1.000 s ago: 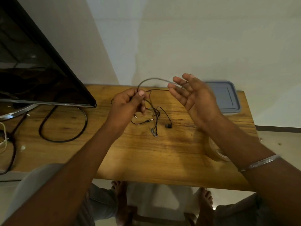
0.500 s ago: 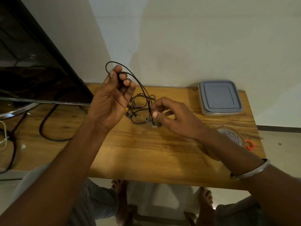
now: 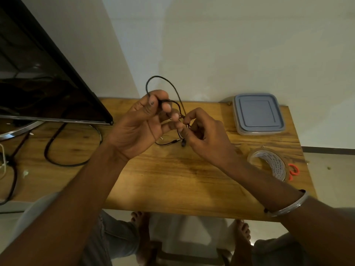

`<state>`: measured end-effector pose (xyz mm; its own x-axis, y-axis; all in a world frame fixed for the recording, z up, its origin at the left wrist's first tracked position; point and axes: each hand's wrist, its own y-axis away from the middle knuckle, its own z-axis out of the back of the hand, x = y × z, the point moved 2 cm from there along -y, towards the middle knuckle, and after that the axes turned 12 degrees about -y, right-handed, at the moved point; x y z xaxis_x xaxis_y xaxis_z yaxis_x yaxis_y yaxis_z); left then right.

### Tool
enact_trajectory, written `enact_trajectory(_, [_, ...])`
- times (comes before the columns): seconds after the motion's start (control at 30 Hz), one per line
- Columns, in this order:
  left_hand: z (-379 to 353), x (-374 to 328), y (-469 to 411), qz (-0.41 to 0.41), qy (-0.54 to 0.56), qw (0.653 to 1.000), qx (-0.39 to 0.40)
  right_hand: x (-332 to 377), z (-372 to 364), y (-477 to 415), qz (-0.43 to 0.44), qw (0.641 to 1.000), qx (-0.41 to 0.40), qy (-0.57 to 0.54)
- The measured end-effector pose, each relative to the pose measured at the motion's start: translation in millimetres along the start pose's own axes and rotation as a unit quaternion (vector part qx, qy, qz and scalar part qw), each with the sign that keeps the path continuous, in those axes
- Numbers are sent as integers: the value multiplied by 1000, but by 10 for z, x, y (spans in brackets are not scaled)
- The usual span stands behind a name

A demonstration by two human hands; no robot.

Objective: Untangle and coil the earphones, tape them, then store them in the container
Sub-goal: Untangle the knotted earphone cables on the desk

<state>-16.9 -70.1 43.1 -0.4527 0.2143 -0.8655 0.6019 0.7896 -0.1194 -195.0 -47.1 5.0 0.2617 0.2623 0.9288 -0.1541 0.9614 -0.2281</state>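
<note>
Black wired earphones (image 3: 173,87) hang tangled between both hands above the wooden table (image 3: 172,175). My left hand (image 3: 142,123) grips a loop of the cord that arches above its thumb. My right hand (image 3: 205,133) pinches the knotted strands just right of the left fingertips. The plug ends and an earbud dangle down to the table beneath the hands. A clear container with a grey lid (image 3: 258,114) sits closed at the table's back right. A roll of clear tape (image 3: 269,164) lies near the right edge.
A large dark screen (image 3: 38,77) on a metal stand fills the left side, with thick black cables (image 3: 73,164) looping on the table beside it. An orange-handled tool (image 3: 294,169) lies behind the tape. Bare feet show under the front edge.
My right hand rose from the table and closed in on the left hand's fingertips, now pinching the tangle there. The left hand lowered slightly, still holding the loop.
</note>
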Motion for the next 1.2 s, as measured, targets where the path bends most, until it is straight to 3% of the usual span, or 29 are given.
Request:
enact_trajectory(0.1, [20,-13,4,-18,37,999,29,27,59,-10,-12,999,-47,-10])
enact_trajectory(0.23, [13,8,-3,-21,46,998,35,67,74,-43,28,999,-9,13])
enact_trajectory(0.37, [58,-46,-26,-17,39,996,-81,68,57,-72,37,999,-6,-20])
enact_trajectory(0.53, [204,-28,-34,13,9,967,-253,54,89,-100,-70,984,-24,-162])
enact_trajectory(0.63, [210,8,-31,31,-2,967,-253,43,106,-117,-71,983,-27,-169])
enact_trajectory(0.73, [155,90,-36,61,-134,966,-211,41,86,-115,-65,983,-22,-167])
enact_trajectory(0.8, [123,183,-39,67,-322,925,-192,35,74,-112,-46,987,-16,-151])
enact_trajectory(0.9, [116,307,-31,15,-584,795,-163,24,86,-102,-22,993,8,-117])
enact_trajectory(0.97, [127,318,-22,-26,-667,725,-168,30,116,-98,0,997,23,-80])
enact_trajectory(1.0, [150,294,-23,-31,-667,720,-189,32,131,-95,17,998,33,-50])
enact_trajectory(1.07, [203,230,-27,10,-584,782,-217,24,153,-88,46,997,55,27])
enact_trajectory(1.13, [169,196,-18,80,-476,859,-172,-1,165,-85,52,995,59,60])
enact_trajectory(1.2, [76,189,-8,127,-420,891,-112,-17,185,-87,45,997,43,45])
